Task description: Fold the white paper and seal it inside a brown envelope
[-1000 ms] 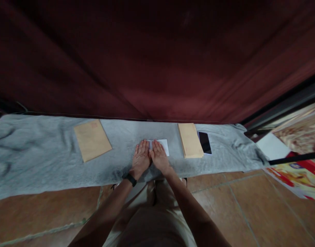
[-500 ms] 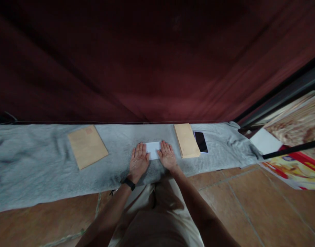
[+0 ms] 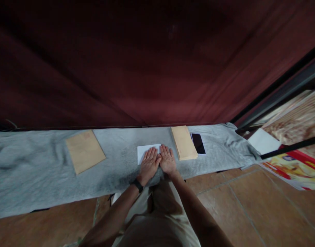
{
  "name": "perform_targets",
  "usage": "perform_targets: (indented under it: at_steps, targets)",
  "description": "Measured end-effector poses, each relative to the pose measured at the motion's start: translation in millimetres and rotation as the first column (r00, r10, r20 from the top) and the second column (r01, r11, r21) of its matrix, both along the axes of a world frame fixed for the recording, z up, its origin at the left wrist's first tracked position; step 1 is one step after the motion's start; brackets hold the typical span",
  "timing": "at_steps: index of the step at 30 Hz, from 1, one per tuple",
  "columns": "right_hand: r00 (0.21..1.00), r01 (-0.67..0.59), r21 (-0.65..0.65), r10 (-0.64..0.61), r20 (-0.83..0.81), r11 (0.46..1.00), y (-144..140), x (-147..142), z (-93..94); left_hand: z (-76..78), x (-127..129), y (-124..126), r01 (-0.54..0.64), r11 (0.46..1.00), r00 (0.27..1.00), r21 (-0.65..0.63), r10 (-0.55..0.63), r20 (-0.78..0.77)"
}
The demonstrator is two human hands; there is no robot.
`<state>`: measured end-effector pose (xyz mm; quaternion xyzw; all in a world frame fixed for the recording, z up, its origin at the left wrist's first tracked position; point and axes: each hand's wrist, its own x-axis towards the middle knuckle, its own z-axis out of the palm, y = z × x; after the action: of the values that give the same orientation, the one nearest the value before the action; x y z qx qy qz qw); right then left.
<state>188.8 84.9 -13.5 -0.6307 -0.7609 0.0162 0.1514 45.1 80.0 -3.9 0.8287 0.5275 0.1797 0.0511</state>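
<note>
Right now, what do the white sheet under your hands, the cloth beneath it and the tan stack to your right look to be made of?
White sheet: thin matte paper, lying flat with crisp edges. Grey cloth: soft knit or fleece-like fabric, wrinkled, no sheen; exact weave unclear. Tan stack: kraft-paper envelopes, probably, judging by the dull brown and layered edges. Both the left hand and the right hand press flat.

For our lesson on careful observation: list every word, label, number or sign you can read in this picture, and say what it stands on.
Nothing can be read.
Single brown envelope: a faint reddish mark near its top corner, too blurred to read.
Colourful printed sheet on the floor: small dark print, too small to read.
White paper under both hands, stack of brown envelopes, phone: no text visible.
</note>
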Motion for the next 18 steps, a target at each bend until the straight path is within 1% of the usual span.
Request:
perform_targets:
  at_steps: [3, 7, 11, 14, 18]
  targets:
    - [1.000, 0.003, 0.003, -0.003, -0.012, 1.000, 0, 0, -0.8, -1.2, -8, 1, -0.042, 0.999, 0.999, 0.003, 0.042, -0.034]
    - [1.000, 0.010, 0.010, -0.009, -0.030, 1.000, 1, 0, -1.8, 2.1, -36, -4, -0.116, 0.993, 0.991, 0.006, 0.116, -0.072]
    - [0.999, 0.009, 0.012, -0.008, -0.040, 1.000, 1, -1, -1.1, 4.5, -64, -13, -0.141, 0.990, 0.987, 0.000, 0.141, -0.082]
    - [0.999, 0.011, 0.018, -0.010, -0.047, 1.000, 0, -1, -0.3, 7.2, -77, -13, -0.113, 0.992, 0.987, -0.055, 0.106, -0.118]
    - [0.998, 0.021, 0.057, -0.017, -0.059, 0.998, -2, -1, 1.2, 16.7, -81, -6, -0.017, 0.993, 0.978, -0.119, -0.009, -0.209]
